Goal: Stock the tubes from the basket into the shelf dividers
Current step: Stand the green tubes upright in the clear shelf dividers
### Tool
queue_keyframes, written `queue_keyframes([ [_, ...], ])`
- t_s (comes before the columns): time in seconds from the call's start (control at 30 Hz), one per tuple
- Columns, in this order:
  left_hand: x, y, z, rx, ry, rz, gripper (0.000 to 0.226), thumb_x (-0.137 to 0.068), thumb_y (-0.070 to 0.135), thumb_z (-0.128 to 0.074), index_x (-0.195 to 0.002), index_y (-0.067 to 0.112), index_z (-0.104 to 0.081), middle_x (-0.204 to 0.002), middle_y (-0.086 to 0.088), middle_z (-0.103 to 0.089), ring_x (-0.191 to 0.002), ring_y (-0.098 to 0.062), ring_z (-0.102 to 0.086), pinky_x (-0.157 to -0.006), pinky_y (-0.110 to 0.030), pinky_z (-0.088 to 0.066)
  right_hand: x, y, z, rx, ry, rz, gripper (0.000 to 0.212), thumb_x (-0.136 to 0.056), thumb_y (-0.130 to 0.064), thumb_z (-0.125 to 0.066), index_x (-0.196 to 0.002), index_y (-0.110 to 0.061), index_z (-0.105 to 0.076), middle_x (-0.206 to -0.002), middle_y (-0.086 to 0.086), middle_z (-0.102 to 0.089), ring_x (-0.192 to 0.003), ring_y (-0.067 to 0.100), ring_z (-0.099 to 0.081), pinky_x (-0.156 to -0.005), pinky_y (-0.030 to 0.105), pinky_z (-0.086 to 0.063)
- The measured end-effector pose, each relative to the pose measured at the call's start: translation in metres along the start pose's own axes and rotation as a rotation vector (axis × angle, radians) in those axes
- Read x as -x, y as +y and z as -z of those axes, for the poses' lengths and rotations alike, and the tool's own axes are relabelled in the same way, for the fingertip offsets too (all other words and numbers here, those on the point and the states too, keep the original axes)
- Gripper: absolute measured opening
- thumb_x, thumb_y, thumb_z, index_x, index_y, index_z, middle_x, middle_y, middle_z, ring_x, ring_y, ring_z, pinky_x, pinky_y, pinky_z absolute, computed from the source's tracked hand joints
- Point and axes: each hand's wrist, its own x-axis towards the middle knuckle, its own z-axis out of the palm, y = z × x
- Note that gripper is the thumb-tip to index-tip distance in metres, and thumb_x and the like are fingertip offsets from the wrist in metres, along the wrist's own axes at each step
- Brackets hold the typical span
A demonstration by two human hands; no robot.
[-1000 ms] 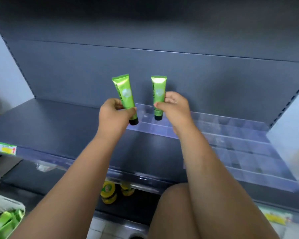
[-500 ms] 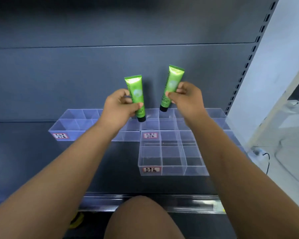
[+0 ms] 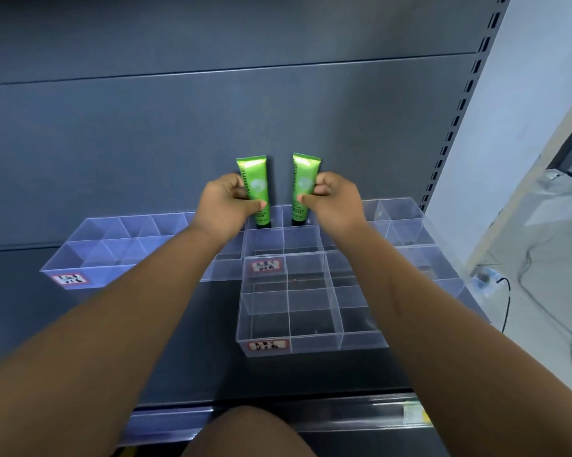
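Lowered, left grip (image 3: 227,206) pinching left tube (image 3: 256,179), right grip (image 3: 335,201) pinching right tube (image 3: 306,174), caps seemingly inside divider (image 3: 283,240)

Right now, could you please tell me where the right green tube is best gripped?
Probably the flat mid-body of the right tube, pinched from the right side as the right hand does: it stands upright, cap down at the clear dividers, the left tube close beside it.
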Motion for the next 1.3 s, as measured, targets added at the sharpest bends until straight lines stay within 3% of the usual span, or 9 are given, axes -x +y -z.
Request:
queue_keyframes([
  [0.07,-0.005,-0.007,-0.002,-0.047,-0.02,-0.019,0.024,-0.08,-0.007,-0.079,-0.102,-0.004,-0.068,-0.088,-0.003,-0.073,-0.079,-0.015,-0.068,-0.073,-0.022,-0.057,-0.002,0.004,-0.003,0.044,-0.006,0.014,0.016,-0.078,-0.01,-0.082,-0.089,-0.015,-0.071,-0.083,-0.002,-0.074,-0.086,0.02,-0.072,-0.088,0.042,-0.059],
  [0.2,-0.012,-0.017,-0.006,-0.104,-0.038,-0.021,0.024,-0.078,-0.003,-0.083,-0.098,0.002,-0.073,-0.095,-0.009,-0.076,-0.091,-0.025,-0.074,-0.088,-0.036,-0.06,-0.002,0.008,-0.006,0.198,-0.002,0.062,0.021,-0.076,-0.014,-0.082,-0.084,-0.005,-0.064,-0.084,0.009,-0.07,-0.085,0.031,-0.067,-0.082,0.045,-0.058],
  [0.37,-0.017,-0.025,-0.005,-0.166,0.013,0.006,0.029,-0.074,0.003,-0.088,-0.092,-0.005,-0.067,-0.095,-0.02,-0.073,-0.084,-0.026,-0.07,-0.086,-0.044,-0.06,0.001,0.004,-0.004,0.299,-0.019,0.092,0.017,-0.081,-0.01,-0.079,-0.091,-0.006,-0.065,-0.088,0.01,-0.07,-0.089,0.029,-0.067,-0.082,0.039,-0.057],
  [0.43,-0.018,-0.025,-0.006,-0.182,0.027,0.008,0.034,-0.074,0.007,-0.09,-0.093,-0.006,-0.064,-0.096,-0.022,-0.072,-0.081,-0.027,-0.068,-0.08,-0.041,-0.061,0.001,0.003,-0.003,0.28,-0.018,0.087,0.018,-0.082,-0.007,-0.077,-0.096,-0.01,-0.067,-0.089,0.01,-0.07,-0.089,0.028,-0.067,-0.083,0.036,-0.057],
  [0.57,-0.016,-0.024,-0.007,-0.126,0.054,0.021,0.04,-0.071,0.006,-0.092,-0.086,0.017,-0.056,-0.087,-0.01,-0.071,-0.079,-0.018,-0.067,-0.067,-0.023,-0.054,0.0,0.005,-0.004,0.267,0.003,0.086,0.02,-0.082,-0.005,-0.077,-0.097,-0.012,-0.066,-0.088,0.009,-0.069,-0.088,0.027,-0.067,-0.082,0.035,-0.058],
  [0.73,-0.016,-0.026,-0.008,-0.192,0.108,-0.021,0.034,-0.074,0.01,-0.09,-0.082,0.019,-0.059,-0.081,0.001,-0.067,-0.079,-0.016,-0.064,-0.073,-0.025,-0.054,-0.002,0.008,-0.005,0.303,0.02,0.087,0.021,-0.083,-0.008,-0.077,-0.097,-0.014,-0.063,-0.087,0.004,-0.068,-0.085,0.022,-0.066,-0.068,0.02,-0.05],
  [0.9,-0.015,-0.022,-0.01,-0.213,0.125,-0.017,0.031,-0.075,0.012,-0.09,-0.088,0.016,-0.062,-0.082,0.001,-0.068,-0.077,-0.014,-0.064,-0.072,-0.023,-0.054,-0.001,0.007,-0.004,0.262,0.035,0.078,0.031,-0.083,-0.009,-0.079,-0.109,-0.014,-0.062,-0.09,-0.001,-0.067,-0.084,0.013,-0.064,-0.064,0.012,-0.045],
  [1.07,-0.014,-0.021,-0.009,-0.226,0.146,-0.017,0.03,-0.075,0.015,-0.09,-0.093,0.015,-0.066,-0.084,0.002,-0.07,-0.08,-0.013,-0.066,-0.069,-0.018,-0.051,0.0,0.007,-0.004,0.283,0.032,0.1,0.028,-0.085,-0.009,-0.077,-0.108,-0.012,-0.062,-0.087,-0.003,-0.063,-0.083,0.014,-0.061,-0.072,0.019,-0.049],
  [1.3,-0.011,-0.027,-0.006,-0.157,0.175,-0.019,0.04,-0.074,0.012,-0.091,-0.097,0.017,-0.059,-0.085,-0.001,-0.072,-0.085,-0.015,-0.07,-0.073,-0.02,-0.053,0.002,0.006,-0.004,0.249,0.029,0.122,0.035,-0.085,-0.007,-0.077,-0.111,-0.018,-0.057,-0.088,0.002,-0.064,-0.081,0.015,-0.063,-0.07,0.021,-0.053],
])
